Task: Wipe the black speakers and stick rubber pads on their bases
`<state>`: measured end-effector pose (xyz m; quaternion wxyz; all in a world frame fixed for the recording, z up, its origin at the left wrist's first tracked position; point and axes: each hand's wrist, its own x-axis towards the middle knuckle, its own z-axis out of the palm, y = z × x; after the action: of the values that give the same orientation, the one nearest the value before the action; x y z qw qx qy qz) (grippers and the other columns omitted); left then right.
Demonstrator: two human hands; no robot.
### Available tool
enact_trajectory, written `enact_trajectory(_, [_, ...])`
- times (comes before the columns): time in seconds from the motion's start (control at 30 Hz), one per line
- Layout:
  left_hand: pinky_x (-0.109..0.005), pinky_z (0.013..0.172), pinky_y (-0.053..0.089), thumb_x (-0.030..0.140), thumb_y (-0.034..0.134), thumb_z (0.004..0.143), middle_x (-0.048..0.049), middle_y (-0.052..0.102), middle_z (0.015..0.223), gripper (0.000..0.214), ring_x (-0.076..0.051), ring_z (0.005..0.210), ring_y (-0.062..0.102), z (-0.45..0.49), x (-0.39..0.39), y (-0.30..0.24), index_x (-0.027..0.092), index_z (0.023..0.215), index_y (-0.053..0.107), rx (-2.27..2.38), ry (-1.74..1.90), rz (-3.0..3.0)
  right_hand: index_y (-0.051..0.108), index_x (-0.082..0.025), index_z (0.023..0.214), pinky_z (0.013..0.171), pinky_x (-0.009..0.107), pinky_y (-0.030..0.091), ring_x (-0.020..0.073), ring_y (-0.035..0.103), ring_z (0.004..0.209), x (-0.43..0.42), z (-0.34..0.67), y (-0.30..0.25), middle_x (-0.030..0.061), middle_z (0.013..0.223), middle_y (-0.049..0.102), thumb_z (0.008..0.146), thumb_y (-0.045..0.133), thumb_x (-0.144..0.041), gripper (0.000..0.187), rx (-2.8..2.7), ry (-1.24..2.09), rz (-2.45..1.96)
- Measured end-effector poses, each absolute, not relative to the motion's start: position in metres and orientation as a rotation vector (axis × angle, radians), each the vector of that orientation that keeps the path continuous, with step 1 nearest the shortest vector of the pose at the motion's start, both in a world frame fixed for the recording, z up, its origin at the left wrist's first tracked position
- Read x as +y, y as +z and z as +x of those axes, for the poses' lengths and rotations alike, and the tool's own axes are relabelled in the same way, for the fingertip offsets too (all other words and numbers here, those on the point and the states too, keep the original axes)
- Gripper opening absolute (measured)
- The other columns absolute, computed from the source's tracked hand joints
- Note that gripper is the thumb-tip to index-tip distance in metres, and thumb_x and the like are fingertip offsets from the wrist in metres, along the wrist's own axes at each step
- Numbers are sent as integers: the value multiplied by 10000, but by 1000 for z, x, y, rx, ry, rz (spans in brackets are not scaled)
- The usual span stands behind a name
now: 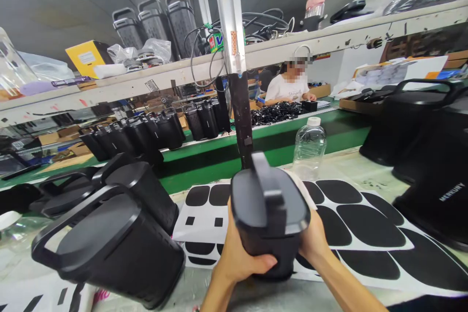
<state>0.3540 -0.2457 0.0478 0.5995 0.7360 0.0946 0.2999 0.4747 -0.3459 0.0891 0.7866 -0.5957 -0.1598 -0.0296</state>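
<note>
I grip a black speaker housing with a carry handle (268, 207) between both hands, upright on the bench in front of me. My left hand (239, 256) wraps round its lower left side, thumb across the front. My right hand (314, 241) presses against its right side, fingers hidden behind the housing. Beneath it lies a white sheet of black oval stickers (360, 226).
Two more black housings (120, 243) lie tilted at my left, others (435, 156) stand at right. A clear plastic bottle (309, 146) stands behind the sheet. A green conveyor (329, 129) carries a row of housings. Another person sits beyond it. A cluttered shelf hangs overhead.
</note>
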Motion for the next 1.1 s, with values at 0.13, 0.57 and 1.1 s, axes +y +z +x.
enact_trajectory(0.13, [-574,1077,448,509,850,481,-176,614,1252,1052,-418,1189,586,356,-245,48,176,1387,430,346,845,1714,765,-250,951,656,314,605,231,714,780,-341,468,102,30,851,754,839,598,-566,374,-477,-41,-1251])
enact_trajectory(0.57, [-624,1134,316,332,704,770,-178,276,1443,858,-396,1372,357,352,-273,63,261,1492,247,695,1119,2020,740,-217,1093,910,380,562,271,677,1050,-320,458,81,48,991,754,881,490,-628,526,-262,-9,-1241])
enact_trajectory(1.1, [-493,1200,294,335,850,585,-177,377,1541,1171,-337,1438,369,355,-247,59,194,1531,173,523,950,1720,686,-182,1205,992,412,515,274,625,1155,-338,449,86,106,1088,724,926,504,-481,448,-536,-352,-1248])
